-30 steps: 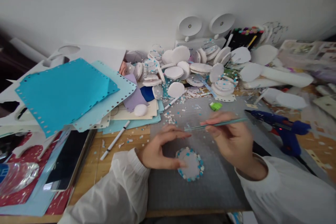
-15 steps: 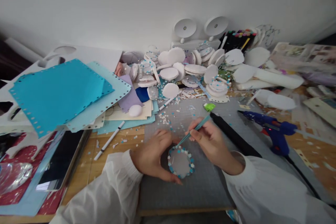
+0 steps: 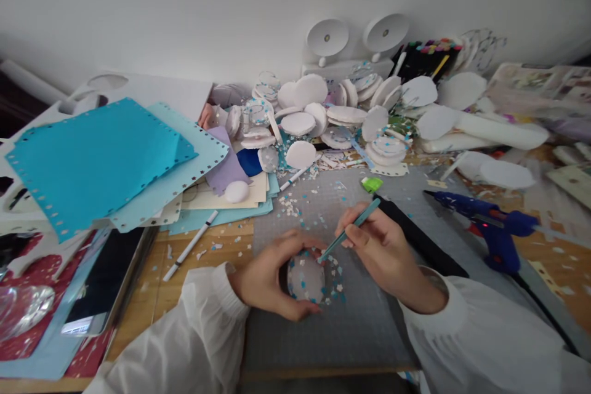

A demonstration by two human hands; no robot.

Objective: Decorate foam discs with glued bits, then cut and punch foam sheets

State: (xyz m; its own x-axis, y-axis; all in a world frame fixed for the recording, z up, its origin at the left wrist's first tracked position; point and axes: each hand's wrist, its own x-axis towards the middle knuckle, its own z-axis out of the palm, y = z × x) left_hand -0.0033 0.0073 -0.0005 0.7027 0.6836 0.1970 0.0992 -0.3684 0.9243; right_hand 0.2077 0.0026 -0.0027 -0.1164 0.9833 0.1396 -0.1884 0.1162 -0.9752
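Observation:
My left hand (image 3: 279, 280) curves its thumb and fingers around a pale round disc (image 3: 307, 281). Small blue and white flower-shaped pieces dot the disc's edge, and it looks tilted. Just right of it, more of these pieces (image 3: 339, 286) form a curved band; whether they are joined to the disc I cannot tell. Closed on teal tweezers (image 3: 335, 244), my right hand (image 3: 376, 246) angles them down to the left. The tips meet the disc's upper right edge. Beneath both hands lies a grey cutting mat (image 3: 369, 345).
A pile of white discs (image 3: 300, 123) stands at the back by the wall. On the right are a blue glue gun (image 3: 489, 221) and a black tube-like object (image 3: 418, 237). Blue paper sheets (image 3: 101, 166) and a phone (image 3: 104, 277) lie left. Loose cut pieces (image 3: 290, 204) scatter behind the hands.
The disc has shifted left and tilted in my left hand, and a band of pieces now shows on its right. My right hand has moved slightly right with the tweezers. The view has shifted a little.

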